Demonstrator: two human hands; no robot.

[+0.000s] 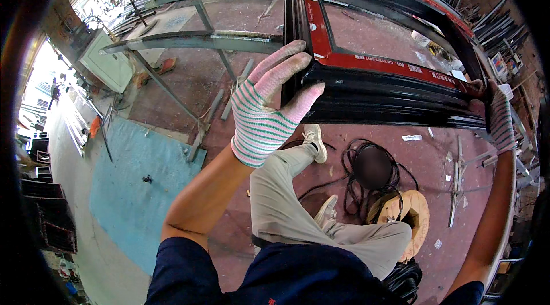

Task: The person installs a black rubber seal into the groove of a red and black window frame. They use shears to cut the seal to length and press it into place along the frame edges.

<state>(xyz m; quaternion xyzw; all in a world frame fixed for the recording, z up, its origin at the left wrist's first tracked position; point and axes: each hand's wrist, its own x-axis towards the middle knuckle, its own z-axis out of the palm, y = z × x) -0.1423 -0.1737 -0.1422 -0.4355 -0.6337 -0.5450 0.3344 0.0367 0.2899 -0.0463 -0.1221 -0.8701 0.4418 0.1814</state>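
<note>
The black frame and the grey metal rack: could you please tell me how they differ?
The black frame bears red strips, while the grey metal rack has plain bars. The frame has broad, grooved sides; the rack is built of slimmer bars with slanting legs. The left hand and right hand, both gloved, grip the frame, whereas neither grips the rack. Both are open frameworks, with maroon floor showing through.
</note>
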